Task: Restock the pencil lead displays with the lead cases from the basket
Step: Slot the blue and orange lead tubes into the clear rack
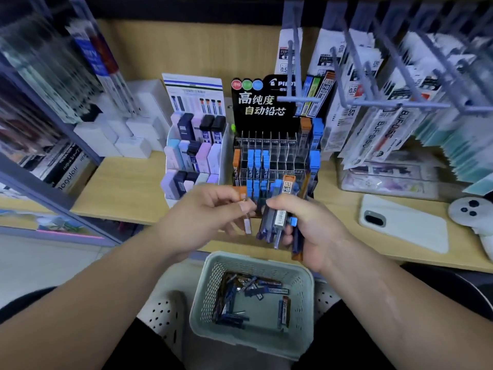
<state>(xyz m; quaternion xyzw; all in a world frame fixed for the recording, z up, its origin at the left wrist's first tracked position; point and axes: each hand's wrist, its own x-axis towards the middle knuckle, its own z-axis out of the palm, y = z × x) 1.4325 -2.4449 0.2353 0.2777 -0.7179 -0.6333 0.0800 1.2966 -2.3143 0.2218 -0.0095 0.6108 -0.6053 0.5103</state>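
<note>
Head view: the right hand (309, 222) grips a bundle of lead cases (277, 217) before the black Pilot display (266, 108); the left hand (208, 209) pinches one orange-capped case (248, 227) beside it. More cases (240, 297) lie in the basket (240, 256).

Soft, even indoor light comes from above, bright on the wooden bench (120, 190), with only faint shadows. The black display (262, 108) at the centre is sharp, its white lettering readable. The hanging packets (386, 124) on the right and the whole left edge smear into blur. Wide-angle distortion bows the borders. The basket (304, 289) below lies dimmer. The lead case (247, 225) in the left hand (208, 212) is motion-blurred.
</note>
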